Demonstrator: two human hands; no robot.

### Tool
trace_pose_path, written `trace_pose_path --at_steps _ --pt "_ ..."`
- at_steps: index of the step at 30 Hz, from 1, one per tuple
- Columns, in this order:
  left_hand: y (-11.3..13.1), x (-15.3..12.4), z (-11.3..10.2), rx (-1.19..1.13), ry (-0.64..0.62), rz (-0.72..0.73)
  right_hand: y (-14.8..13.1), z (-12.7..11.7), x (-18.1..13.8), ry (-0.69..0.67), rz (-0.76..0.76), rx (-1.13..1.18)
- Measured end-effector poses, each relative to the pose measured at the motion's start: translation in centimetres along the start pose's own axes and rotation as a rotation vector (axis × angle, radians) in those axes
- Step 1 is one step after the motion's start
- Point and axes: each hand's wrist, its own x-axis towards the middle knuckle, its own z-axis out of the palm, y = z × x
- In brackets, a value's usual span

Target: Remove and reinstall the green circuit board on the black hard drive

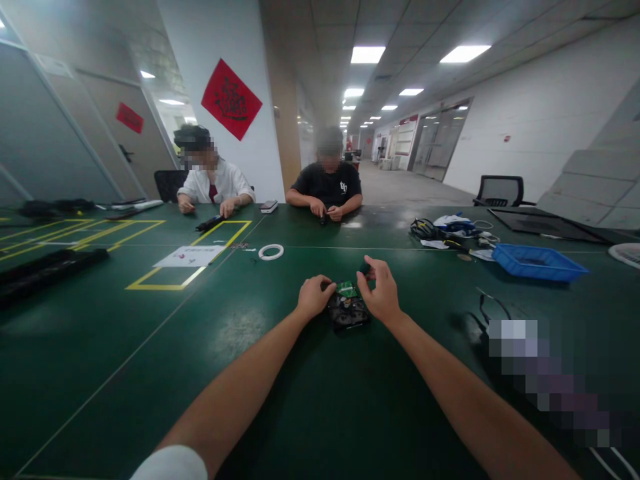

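An opened black plastic device (347,313) with a green circuit board (346,289) showing at its far side lies on the green table in front of me. My left hand (316,295) grips its left edge, thumb reaching to the corner of the board. Just right of the device and slightly above it, my right hand (381,290) has its fingers curled towards the thumb. A small dark patch shows between those fingertips; I cannot make out what it is.
A white tape ring (271,252) and a paper sheet (190,256) lie ahead to the left. Right of me are a blue tray (537,263), tangled cables (425,229) and a blurred-out item (550,380). Two people (215,177) sit across the table (280,420), handling small dark things.
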Motion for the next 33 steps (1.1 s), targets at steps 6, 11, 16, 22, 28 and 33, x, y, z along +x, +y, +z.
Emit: trace_pose_path --at_steps 6,11,16,22,28,33 --pt "0.1 -0.2 -0.1 0.003 0.004 -0.002 -0.8 -0.2 0.1 -0.001 0.004 -0.025" --pt "0.3 -0.2 -0.2 0.004 0.001 -0.012 -0.3 0.2 0.2 0.033 0.084 0.122" --pt "0.2 -0.1 -0.3 0.006 -0.010 -0.020 0.0 0.4 -0.1 0.000 0.068 0.082" --pt "0.1 -0.1 -0.1 0.008 -0.004 -0.032 -0.3 0.3 -0.1 0.005 0.004 -0.042" --pt "0.0 -0.1 0.0 0.015 -0.001 -0.019 0.2 0.4 0.0 -0.020 0.022 0.055" --pt "0.2 -0.1 -0.2 0.017 -0.010 -0.026 0.1 0.1 -0.1 -0.002 0.037 -0.001"
